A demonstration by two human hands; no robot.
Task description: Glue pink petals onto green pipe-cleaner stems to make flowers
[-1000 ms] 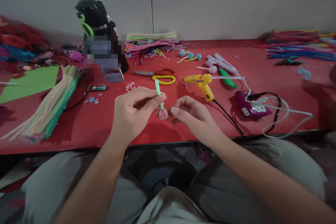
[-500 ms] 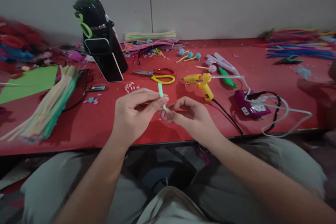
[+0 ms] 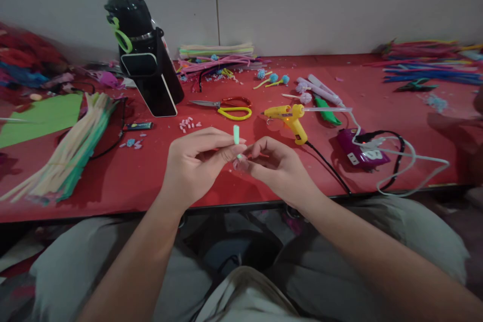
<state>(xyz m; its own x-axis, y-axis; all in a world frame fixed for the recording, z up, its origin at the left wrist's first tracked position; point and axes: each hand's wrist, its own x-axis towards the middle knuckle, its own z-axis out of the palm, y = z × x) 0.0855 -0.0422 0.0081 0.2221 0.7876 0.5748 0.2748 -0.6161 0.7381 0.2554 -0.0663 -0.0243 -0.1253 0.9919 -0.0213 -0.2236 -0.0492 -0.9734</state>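
My left hand (image 3: 202, 163) pinches a short mint-green stem (image 3: 236, 134), which looks like a piece of pipe cleaner, between thumb and forefinger. Its upper end sticks up above the fingers. At the stem's lower end sits a small pale pink piece (image 3: 240, 163), gripped by the fingertips of my right hand (image 3: 275, 163). The fingers partly cover this piece, so its exact shape does not show. Both hands are close together above the front of the red table (image 3: 158, 181). Just beyond them lie scissors (image 3: 234, 113) with yellow and red handles and several pink bits (image 3: 189, 124).
A yellow glue gun (image 3: 289, 118) lies right of the hands, its cord running to a purple power adapter (image 3: 362, 151). Pipe cleaners (image 3: 71, 151) are bundled at left near a black bottle (image 3: 151, 60). Small blue pompom stems (image 3: 273, 79) lie behind the scissors.
The green stem has shifted slightly right and down, and now stands more upright. My left fingertips have come closer to my right ones. The right hand has barely moved.
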